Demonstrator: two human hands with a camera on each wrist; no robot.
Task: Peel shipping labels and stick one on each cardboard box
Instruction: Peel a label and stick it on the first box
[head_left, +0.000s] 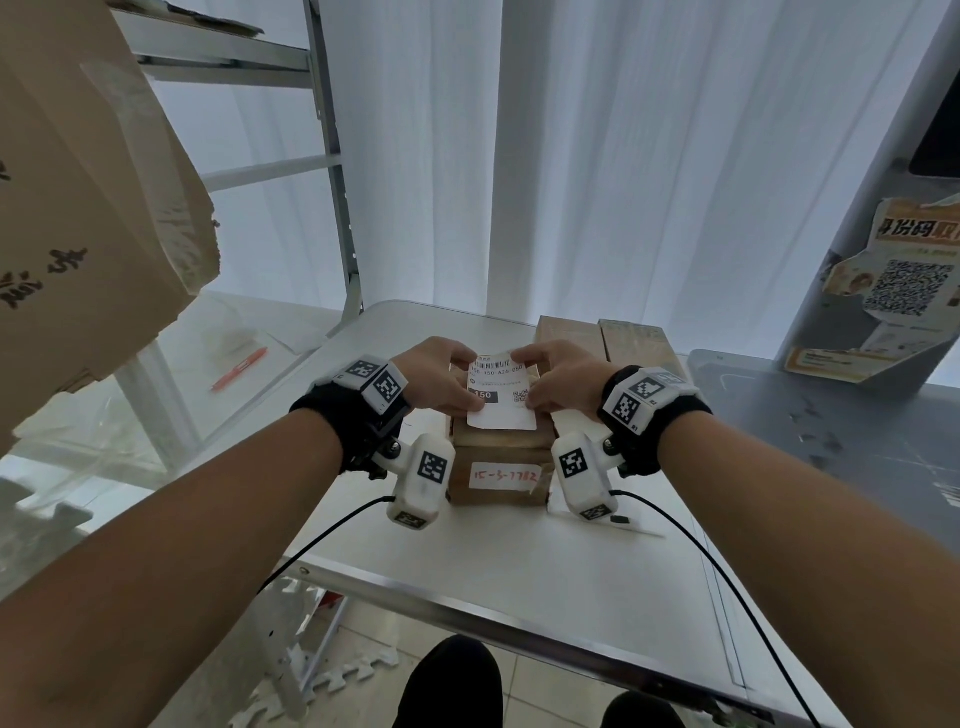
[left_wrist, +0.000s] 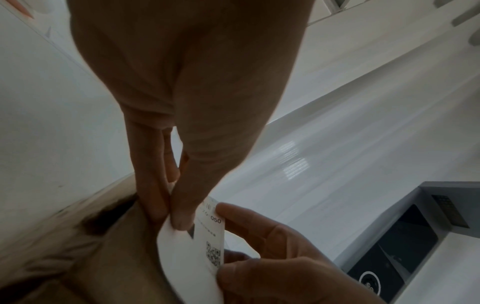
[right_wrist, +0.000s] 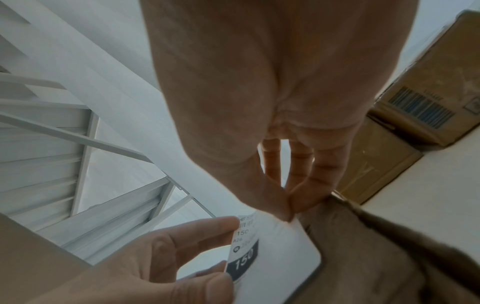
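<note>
White shipping label (head_left: 502, 391) lies over the top cardboard box (head_left: 498, 441) on the counter (head_left: 519, 561). Left hand (head_left: 441, 376) and right hand (head_left: 558, 382) each pinch one side edge.

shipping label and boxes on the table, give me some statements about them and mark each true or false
1. Both hands hold the shipping label: the left hand at its left edge, the right hand at its right edge. True.
2. The label is held over the top of a cardboard box near the middle of the white table. True.
3. The front of that box is bare cardboard. False: it bears a white patch with red handwriting.
4. The label is blank. False: it shows a barcode, a QR code and a black field reading 150.
5. An orange pen lies left of the table, apart from the hands. True.
6. No other boxes are on the table. False: two more boxes stand behind the right hand.
</note>
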